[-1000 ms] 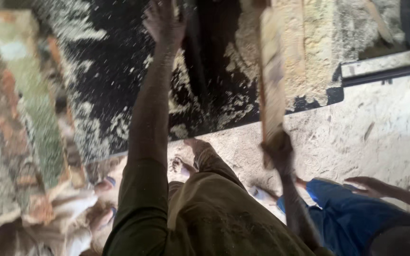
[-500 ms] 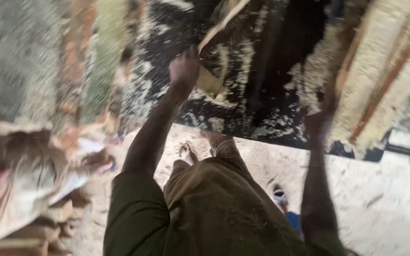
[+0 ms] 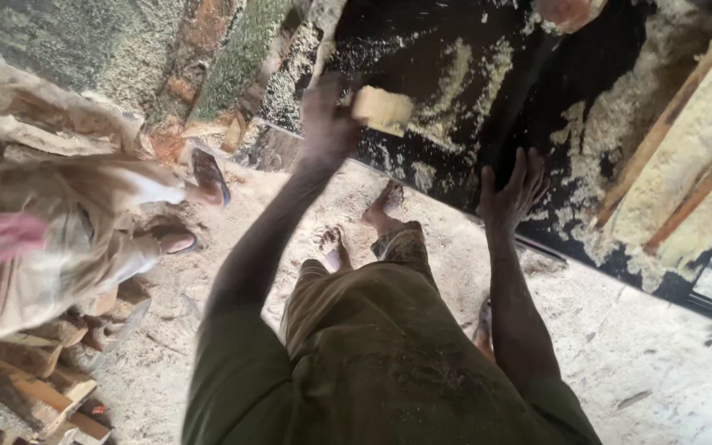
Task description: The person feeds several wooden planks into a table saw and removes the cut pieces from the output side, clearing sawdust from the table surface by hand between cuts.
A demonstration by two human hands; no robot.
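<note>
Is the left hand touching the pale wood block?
Touching. The head view shows the left hand closed around one end of the pale wood block above the dark sawdust-covered table.

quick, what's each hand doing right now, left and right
Left hand: closed on a small pale wood block.
Right hand: open, fingers spread, holding nothing.

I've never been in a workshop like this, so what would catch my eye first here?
Probably the pale wooden block gripped in the left hand, raised over a dark machine table strewn with sawdust. The right hand rests open on that table's edge. Below are the person's bare feet on the dusty floor, and another person in light clothes crouches at the left.
</note>
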